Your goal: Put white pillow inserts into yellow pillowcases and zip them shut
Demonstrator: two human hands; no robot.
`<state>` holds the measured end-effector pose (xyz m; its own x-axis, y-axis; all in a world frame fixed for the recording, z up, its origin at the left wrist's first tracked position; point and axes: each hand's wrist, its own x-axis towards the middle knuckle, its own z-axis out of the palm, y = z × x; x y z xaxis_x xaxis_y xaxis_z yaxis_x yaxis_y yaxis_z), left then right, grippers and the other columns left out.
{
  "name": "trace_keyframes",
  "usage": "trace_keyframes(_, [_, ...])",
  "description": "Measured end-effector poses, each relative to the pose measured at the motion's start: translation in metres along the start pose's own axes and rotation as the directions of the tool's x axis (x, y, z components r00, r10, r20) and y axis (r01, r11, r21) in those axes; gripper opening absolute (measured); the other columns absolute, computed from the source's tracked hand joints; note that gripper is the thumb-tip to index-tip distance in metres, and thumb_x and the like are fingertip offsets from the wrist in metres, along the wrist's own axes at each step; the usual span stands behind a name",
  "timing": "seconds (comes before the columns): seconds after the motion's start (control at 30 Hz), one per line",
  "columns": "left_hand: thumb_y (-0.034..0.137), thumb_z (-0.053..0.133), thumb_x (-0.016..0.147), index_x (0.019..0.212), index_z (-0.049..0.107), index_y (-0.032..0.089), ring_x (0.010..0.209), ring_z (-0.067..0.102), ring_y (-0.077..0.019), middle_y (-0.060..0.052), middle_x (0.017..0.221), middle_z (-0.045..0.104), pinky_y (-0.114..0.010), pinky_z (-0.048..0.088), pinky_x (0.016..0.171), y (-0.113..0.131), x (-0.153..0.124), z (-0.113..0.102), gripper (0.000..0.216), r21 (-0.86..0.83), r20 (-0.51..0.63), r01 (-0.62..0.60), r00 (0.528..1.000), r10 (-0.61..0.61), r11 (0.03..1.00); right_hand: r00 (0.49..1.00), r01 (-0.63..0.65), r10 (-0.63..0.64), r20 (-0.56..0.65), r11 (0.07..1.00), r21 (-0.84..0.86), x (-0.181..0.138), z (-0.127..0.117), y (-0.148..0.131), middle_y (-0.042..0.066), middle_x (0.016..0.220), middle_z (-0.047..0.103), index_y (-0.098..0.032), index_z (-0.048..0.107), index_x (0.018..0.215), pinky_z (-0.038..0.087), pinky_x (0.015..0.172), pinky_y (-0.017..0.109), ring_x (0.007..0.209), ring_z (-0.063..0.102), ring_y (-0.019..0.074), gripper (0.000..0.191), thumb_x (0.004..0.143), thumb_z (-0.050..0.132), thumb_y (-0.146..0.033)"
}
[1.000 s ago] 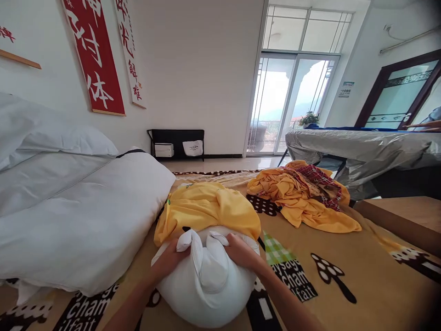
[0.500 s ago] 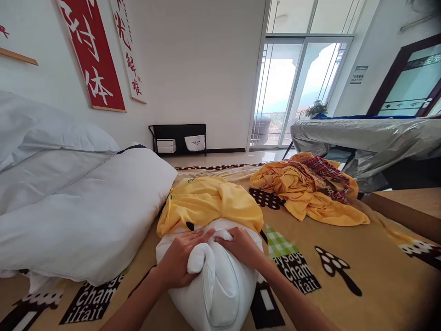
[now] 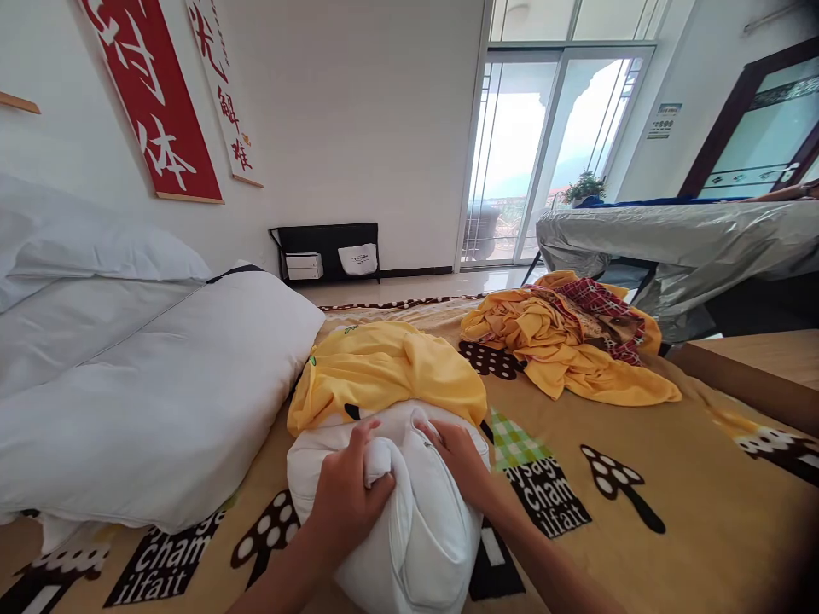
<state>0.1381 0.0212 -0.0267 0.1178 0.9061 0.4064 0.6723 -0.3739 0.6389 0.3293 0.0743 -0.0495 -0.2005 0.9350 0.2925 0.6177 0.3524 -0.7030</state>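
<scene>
A white pillow (image 3: 409, 537) lies on the patterned blanket (image 3: 640, 460) in front of me, partly inside a yellow pillowcase (image 3: 384, 371) that covers its far end. My left hand (image 3: 349, 499) is closed round a bunched fold of the white pillow fabric near the top. My right hand (image 3: 459, 460) presses on the pillow just to the right, its fingers curled into the fabric beside the fold. Both forearms reach in from the bottom edge.
A big white duvet and pillows (image 3: 128, 375) fill the left. A heap of yellow and red checked cloth (image 3: 569, 341) lies further right. A table under a silver cover (image 3: 678, 247) stands at the right, glass doors behind, a low black shelf (image 3: 326, 251) by the wall.
My left hand has gone from lying flat on the pillow to gripping the bunched fold. The loose white corners seen earlier are now pressed down between both hands.
</scene>
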Motion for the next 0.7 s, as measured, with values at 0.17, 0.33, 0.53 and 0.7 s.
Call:
trace_keyframes(0.17, [0.023, 0.038, 0.084, 0.101, 0.059, 0.020, 0.086, 0.063, -0.0209, -0.007, 0.094, 0.068, -0.031, 0.046, 0.077, -0.009, 0.001, -0.001, 0.027, -0.009, -0.052, -0.187, 0.981, 0.187, 0.982, 0.983, 0.148, -0.153, 0.106, 0.987, 0.054, -0.008, -0.005, -0.001, -0.001, 0.056, 0.050, -0.020, 0.035, 0.059, 0.029, 0.057, 0.026, 0.057, 0.042, 0.0129, 0.052, 0.093, 0.027, -0.058])
trace_keyframes(0.33, [0.026, 0.033, 0.087, 0.069, 0.053, 0.021, 0.067, 0.054, -0.0177, -0.002, 0.067, 0.060, -0.029, 0.041, 0.067, 0.006, 0.022, -0.009, 0.028, -0.172, 0.244, -0.112, 0.958, 0.153, 0.979, 0.981, 0.190, -0.187, 0.048, 0.980, -0.062, -0.012, 0.000, -0.016, 0.001, 0.061, 0.059, -0.020, 0.047, 0.062, 0.030, 0.060, 0.026, 0.059, 0.049, 0.0141, 0.050, 0.096, 0.031, -0.054])
trace_keyframes(0.53, [0.049, 0.045, 0.088, 0.076, 0.056, 0.018, 0.071, 0.052, -0.0167, -0.002, 0.075, 0.061, -0.027, 0.039, 0.067, 0.011, 0.031, 0.001, 0.035, -0.243, 0.279, -0.038, 0.954, 0.108, 0.969, 0.994, 0.059, -0.076, -0.084, 0.980, -0.192, -0.009, 0.019, -0.015, 0.002, 0.063, 0.064, -0.021, 0.051, 0.073, 0.027, 0.054, 0.026, 0.055, 0.056, 0.0166, 0.039, 0.096, 0.034, -0.047])
trace_keyframes(0.7, [0.040, 0.041, 0.092, 0.071, 0.058, 0.017, 0.071, 0.051, -0.0152, 0.000, 0.071, 0.060, -0.026, 0.037, 0.068, 0.014, 0.033, 0.008, 0.036, -0.265, 0.316, -0.032, 0.942, 0.118, 0.964, 0.967, 0.045, -0.031, -0.255, 0.998, 0.051, -0.017, 0.019, -0.008, 0.000, 0.070, 0.064, -0.023, 0.048, 0.084, 0.039, 0.057, 0.025, 0.061, 0.061, 0.0174, 0.031, 0.093, 0.039, -0.051])
